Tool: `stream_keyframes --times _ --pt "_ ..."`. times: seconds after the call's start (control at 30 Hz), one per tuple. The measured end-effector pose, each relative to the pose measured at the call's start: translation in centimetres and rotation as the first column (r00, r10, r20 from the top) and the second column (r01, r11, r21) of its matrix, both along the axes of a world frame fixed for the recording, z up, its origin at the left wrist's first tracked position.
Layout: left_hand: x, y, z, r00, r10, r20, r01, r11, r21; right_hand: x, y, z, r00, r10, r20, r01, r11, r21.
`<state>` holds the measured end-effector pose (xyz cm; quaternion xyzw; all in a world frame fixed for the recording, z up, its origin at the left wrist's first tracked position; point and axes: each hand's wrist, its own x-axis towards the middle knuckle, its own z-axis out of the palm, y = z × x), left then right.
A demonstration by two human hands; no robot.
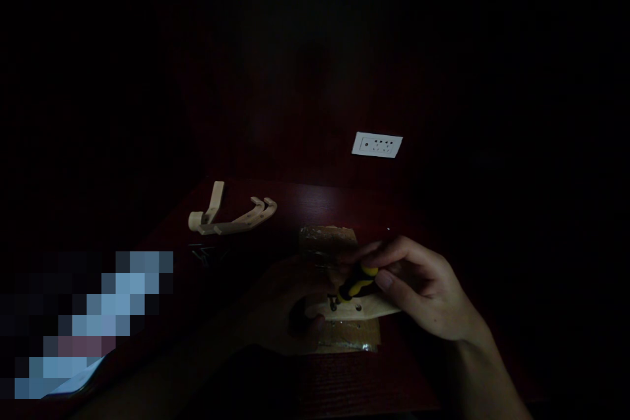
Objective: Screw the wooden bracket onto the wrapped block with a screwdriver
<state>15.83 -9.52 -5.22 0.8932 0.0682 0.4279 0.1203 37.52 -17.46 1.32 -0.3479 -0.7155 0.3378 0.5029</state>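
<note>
My right hand point(428, 285) grips a yellow and black screwdriver point(358, 283) by its handle, with thumb and fingers pinched round it. The tool leans over a light wooden piece point(377, 308) that has a dark round hole, and its lower end is near some small dark hardware. In deep shadow, my left hand point(290, 302) is closed on the left end of the same wooden piece. Beneath the piece is a brown, tape-covered board point(349, 335).
At the back left of the dark red table point(319, 200) lies a curved wooden assembly point(241, 223). Small thin metal pieces point(201, 254) lie in front of it. A white socket plate point(377, 145) is on the wall. The lower left holds a pixelated bright area point(98, 321).
</note>
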Motion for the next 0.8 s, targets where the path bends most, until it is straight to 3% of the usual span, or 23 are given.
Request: stream_keyframes --times 0.8 --pt "0.12 0.01 0.06 0.999 -0.034 0.01 0.034 0.999 -0.033 -0.06 0.19 -0.13 0.998 0.028 -0.056 -0.027 1.0 0.012"
